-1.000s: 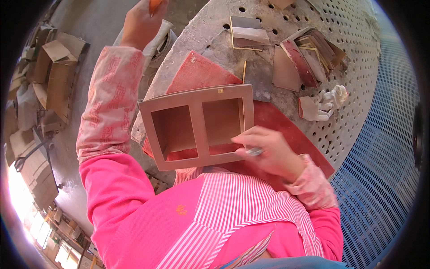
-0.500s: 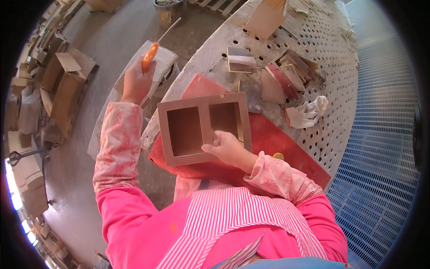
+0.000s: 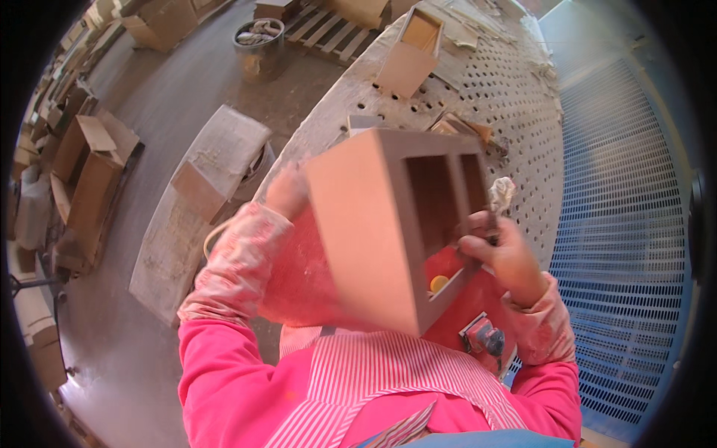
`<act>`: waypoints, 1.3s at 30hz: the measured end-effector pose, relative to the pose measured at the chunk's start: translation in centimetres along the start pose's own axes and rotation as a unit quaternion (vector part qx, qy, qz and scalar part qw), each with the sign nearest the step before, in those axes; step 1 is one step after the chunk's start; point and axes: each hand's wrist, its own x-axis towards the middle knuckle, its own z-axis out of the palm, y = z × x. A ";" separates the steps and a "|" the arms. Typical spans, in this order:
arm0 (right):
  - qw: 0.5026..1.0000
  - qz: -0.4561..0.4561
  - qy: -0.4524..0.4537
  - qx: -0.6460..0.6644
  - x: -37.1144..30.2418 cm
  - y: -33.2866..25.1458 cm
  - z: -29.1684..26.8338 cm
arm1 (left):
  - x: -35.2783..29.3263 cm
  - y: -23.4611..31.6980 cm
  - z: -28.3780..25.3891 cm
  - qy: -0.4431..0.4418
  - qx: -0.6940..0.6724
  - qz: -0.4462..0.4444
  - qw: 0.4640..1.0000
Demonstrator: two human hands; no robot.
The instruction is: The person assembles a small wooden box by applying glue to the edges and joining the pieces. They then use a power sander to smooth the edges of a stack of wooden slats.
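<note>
A brown wooden box [image 3: 366,231] with two open compartments is tilted over the red work surface [image 3: 295,272]; its plain side panel faces left and its openings face right. My right hand [image 3: 511,254] is closed on the box's frame near the divider between the openings. Against the box's far left edge is my left hand [image 3: 286,193], blurred, its fingers mostly hidden behind the panel. A small red and black power sander [image 3: 484,337] lies on the red surface below my right hand. Through an opening shows a yellow round piece [image 3: 439,284].
Beneath everything is a perforated table [image 3: 515,97], carrying another wooden box [image 3: 411,56], wood scraps [image 3: 457,125] and a white glove [image 3: 502,193]. Blue slatted grating [image 3: 612,224] borders the right. On the left stand a low bench [image 3: 168,231], a bucket [image 3: 259,45] and cardboard boxes [image 3: 89,183].
The box has been lifted and turned so its side faces left. My left hand has come down to the box; the orange-handled tool it held is out of sight. The sander has come into view.
</note>
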 end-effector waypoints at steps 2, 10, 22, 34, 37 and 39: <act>0.993 -0.058 0.080 -0.064 0.0 -1.5 -3.1 | -0.1 1.1 3.8 -0.025 0.024 0.052 0.998; 0.910 -0.240 0.244 -0.235 1.1 -1.5 -10.9 | -0.7 3.9 3.6 -0.094 0.031 0.079 0.992; 0.943 -0.172 0.038 -0.283 1.2 1.1 -11.0 | 5.4 19.7 -6.2 -0.473 -0.513 0.041 0.715; 0.901 -0.203 0.147 -0.355 0.9 -1.1 -17.1 | 7.4 27.7 -7.4 -0.382 -0.441 0.174 0.793; 0.868 -0.195 0.132 -0.437 1.7 -3.5 -19.9 | 7.9 30.6 -7.5 -0.341 -0.472 0.159 0.797; 0.835 -0.278 0.165 -0.445 2.9 -4.5 -21.4 | 9.7 32.0 -7.7 -0.292 -0.496 0.164 0.801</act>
